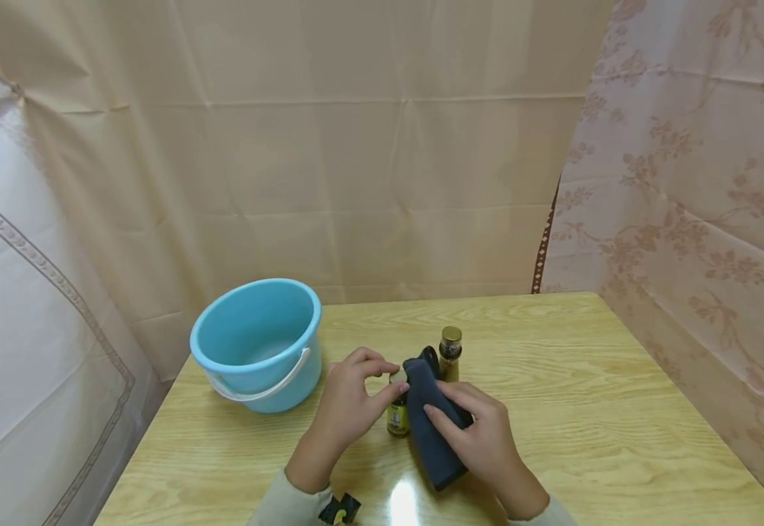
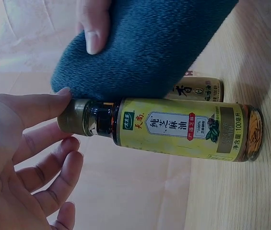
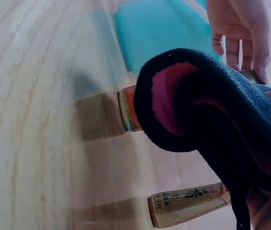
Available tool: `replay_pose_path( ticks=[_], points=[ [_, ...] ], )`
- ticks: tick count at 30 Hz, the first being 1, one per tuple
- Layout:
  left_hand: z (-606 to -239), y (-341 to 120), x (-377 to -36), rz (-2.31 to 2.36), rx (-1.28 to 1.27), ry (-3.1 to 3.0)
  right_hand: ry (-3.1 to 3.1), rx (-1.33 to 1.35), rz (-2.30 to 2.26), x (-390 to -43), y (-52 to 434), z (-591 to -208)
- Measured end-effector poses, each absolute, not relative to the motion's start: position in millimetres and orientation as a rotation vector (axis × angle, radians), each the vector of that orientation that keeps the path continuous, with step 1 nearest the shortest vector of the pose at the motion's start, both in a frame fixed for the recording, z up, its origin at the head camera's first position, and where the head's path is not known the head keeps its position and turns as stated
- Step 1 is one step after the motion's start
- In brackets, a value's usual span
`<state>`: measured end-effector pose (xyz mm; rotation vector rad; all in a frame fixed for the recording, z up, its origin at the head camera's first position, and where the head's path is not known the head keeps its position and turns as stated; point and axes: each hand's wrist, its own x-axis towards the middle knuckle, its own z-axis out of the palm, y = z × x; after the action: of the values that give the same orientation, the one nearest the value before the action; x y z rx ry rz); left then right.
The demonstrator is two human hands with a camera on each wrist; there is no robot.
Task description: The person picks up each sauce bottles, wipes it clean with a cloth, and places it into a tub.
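Between the thumb and index finger of my left hand (image 1: 349, 402) is the gold cap (image 2: 75, 117) of a small bottle of sesame oil (image 2: 183, 129). That bottle stands upright on the table, its yellow-green label facing the left wrist camera. My right hand (image 1: 483, 431) grips a folded dark blue cloth (image 1: 429, 431), fuzzy outside, with a pink inner layer (image 3: 170, 91) showing at its open end. The cloth overlaps the bottle's right side in the head view. Behind the cloth stands a second, gold-capped bottle (image 1: 451, 351), partly hidden.
A light blue bucket (image 1: 260, 365) with a white handle (image 1: 283, 383) stands at the table's left. The wooden table (image 1: 586, 409) ends at a hanging beige curtain (image 1: 369, 161). Patterned fabric (image 1: 691, 190) hangs on the right.
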<state>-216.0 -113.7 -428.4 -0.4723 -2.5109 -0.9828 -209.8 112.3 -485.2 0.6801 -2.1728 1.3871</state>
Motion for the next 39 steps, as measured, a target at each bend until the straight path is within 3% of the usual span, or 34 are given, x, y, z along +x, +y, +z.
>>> replay_pose_path(
  ticks=[39],
  points=[
    [-427,-113,-216,-1.018,-0.5,-2.509,-2.751,0.39,1.226,-219,113,-502]
  ],
)
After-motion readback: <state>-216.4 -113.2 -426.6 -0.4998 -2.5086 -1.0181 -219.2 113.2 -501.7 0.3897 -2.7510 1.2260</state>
